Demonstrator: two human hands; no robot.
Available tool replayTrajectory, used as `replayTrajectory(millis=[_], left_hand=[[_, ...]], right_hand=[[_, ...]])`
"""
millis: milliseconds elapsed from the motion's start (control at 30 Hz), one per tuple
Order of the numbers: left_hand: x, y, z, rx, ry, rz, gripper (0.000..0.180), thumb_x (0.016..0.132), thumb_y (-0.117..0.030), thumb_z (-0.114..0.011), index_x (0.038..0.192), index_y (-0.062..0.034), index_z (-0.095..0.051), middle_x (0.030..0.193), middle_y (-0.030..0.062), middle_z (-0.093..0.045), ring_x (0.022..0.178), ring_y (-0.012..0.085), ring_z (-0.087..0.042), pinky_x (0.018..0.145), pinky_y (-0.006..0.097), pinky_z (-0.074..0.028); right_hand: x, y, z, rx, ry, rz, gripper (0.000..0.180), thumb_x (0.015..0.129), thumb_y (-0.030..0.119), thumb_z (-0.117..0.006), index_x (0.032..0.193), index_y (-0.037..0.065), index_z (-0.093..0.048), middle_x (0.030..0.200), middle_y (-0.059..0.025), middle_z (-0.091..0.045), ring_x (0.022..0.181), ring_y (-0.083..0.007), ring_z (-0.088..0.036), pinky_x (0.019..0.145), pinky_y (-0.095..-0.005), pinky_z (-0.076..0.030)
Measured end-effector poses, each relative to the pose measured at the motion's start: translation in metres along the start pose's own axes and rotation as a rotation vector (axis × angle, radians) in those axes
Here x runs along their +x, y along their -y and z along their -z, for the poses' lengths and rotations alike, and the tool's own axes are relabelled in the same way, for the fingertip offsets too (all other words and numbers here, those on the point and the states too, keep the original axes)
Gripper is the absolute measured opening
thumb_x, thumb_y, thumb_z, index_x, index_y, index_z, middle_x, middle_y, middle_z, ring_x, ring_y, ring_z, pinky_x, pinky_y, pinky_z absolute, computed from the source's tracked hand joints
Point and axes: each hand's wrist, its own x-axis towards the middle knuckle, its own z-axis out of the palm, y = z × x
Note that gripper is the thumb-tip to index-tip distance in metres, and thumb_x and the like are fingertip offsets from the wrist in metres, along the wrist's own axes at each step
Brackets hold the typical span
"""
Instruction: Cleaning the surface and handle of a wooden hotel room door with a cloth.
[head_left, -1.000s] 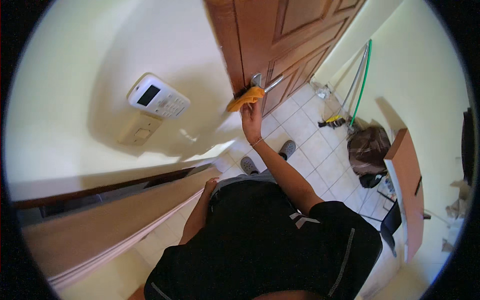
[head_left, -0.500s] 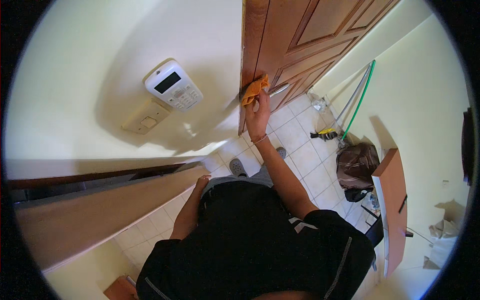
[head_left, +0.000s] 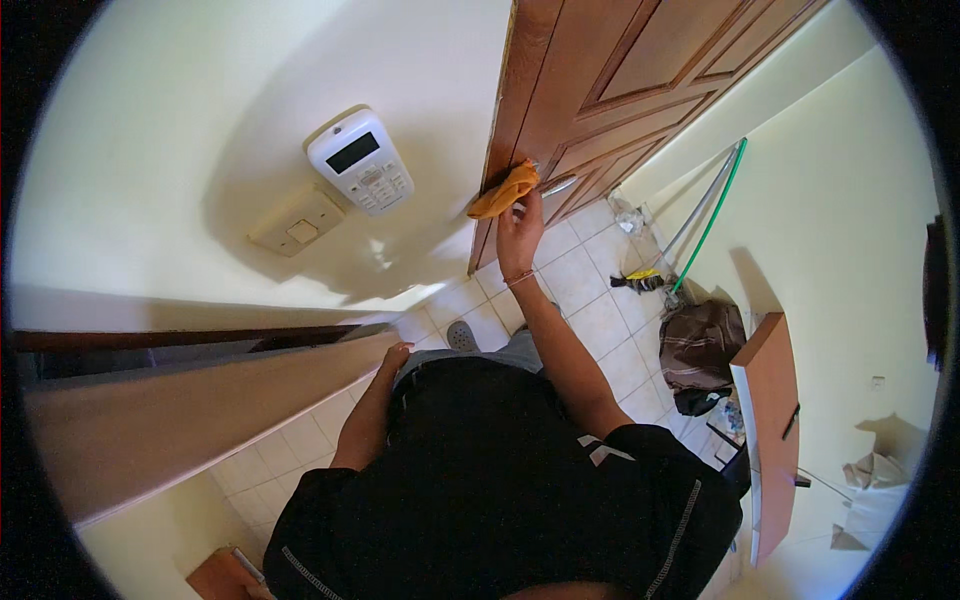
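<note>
My right hand (head_left: 519, 238) is closed on an orange cloth (head_left: 507, 192), its arm stretched forward. The cloth lies against the brown wooden door (head_left: 625, 65), close to the silver door handle (head_left: 560, 184), and one end hangs toward the door's left edge. Part of the handle is hidden behind cloth and fingers. My left hand (head_left: 399, 354) hangs low beside my thigh, close to the end of a long beige panel (head_left: 220, 415). Its fingers are too small and hidden to show whether they grip anything.
On the left wall are a white remote control (head_left: 361, 160) in a holder and a light switch (head_left: 298, 222). Rightward stand a green pole (head_left: 712, 215), a yellow-and-black brush head (head_left: 638, 281), a brown bag (head_left: 702, 342) and a wooden table (head_left: 775, 430). Tiles (head_left: 580, 285) cover the floor.
The orange cloth has swung lower and leftward over the door's edge, lying flatter in my right hand. My view has shifted slightly. My left hand stays by my thigh.
</note>
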Motion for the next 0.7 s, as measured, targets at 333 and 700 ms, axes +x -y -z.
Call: replayTrajectory(millis=[333,700], left_hand=[[0.004,0.001,0.002,-0.17,0.094,0.052,0.042,0.096,-0.019,-0.055,0.129,-0.0171,-0.081,0.101,0.0129,-0.081,0.082,0.0237,-0.073,0.077,0.038,-0.059],[0.012,0.003,-0.001,-0.002,0.052,-0.104,0.043,0.096,-0.022,-0.051,0.125,-0.0163,-0.083,0.119,0.0209,-0.08,0.111,0.0367,-0.076,0.102,0.046,-0.058]], right_hand=[[-0.006,-0.019,0.012,-0.198,0.049,-0.025,0.045,0.094,0.001,-0.072,0.138,-0.001,-0.065,0.127,-0.0184,-0.063,0.109,-0.034,-0.067,0.09,-0.0397,-0.058],[-0.002,-0.029,0.007,-0.182,0.004,-0.006,0.041,0.091,-0.005,-0.072,0.132,-0.002,-0.067,0.127,-0.0138,-0.065,0.106,-0.0272,-0.073,0.085,-0.0352,-0.063]])
